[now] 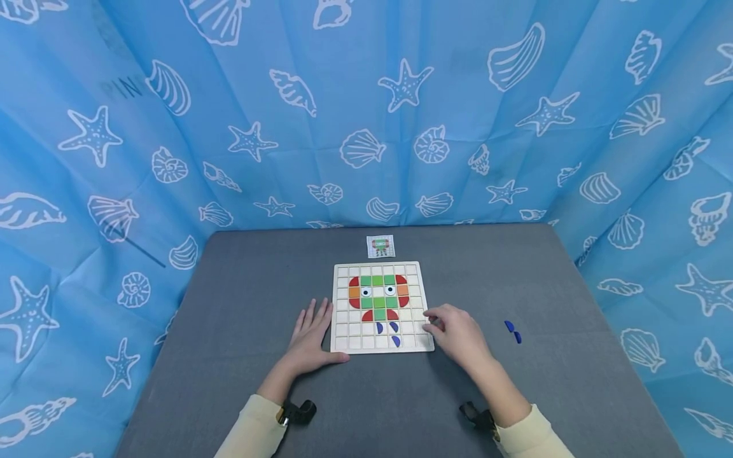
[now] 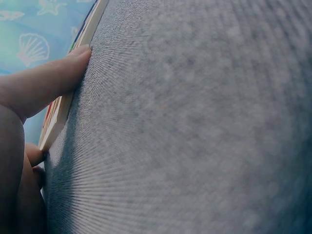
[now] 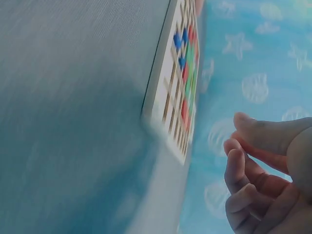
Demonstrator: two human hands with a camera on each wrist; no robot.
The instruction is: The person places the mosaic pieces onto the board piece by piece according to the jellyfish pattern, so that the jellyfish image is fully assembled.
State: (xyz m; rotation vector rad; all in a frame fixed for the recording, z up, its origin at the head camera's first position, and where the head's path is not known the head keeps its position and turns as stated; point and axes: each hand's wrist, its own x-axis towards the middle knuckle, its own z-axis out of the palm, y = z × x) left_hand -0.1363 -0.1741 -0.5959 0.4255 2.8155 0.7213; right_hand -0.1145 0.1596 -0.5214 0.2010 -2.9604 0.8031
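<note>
A white square-grid board [image 1: 355, 346] lies on the table, bearing red, green and orange pieces, two eye pieces and, lower down, blue rounded pieces [image 1: 396, 341]. My left hand [image 1: 309, 343] rests at its lower left corner, fingers spread along the left side and thumb at the near edge. In the left wrist view the thumb [image 2: 73, 66] touches the board's side. Beside the right edge is my right hand [image 1: 458, 331], its thumb and forefinger tips together and the other fingers curled. I cannot tell whether a small piece is between those tips.
Two loose blue pieces [image 1: 509, 326] lie on the grey tabletop [image 1: 572, 381], right of my right hand. Beyond the board lies a small picture card [image 1: 380, 246] with a similar coloured figure. A blue shell-patterned curtain [image 1: 366, 114] surrounds the table's back and sides.
</note>
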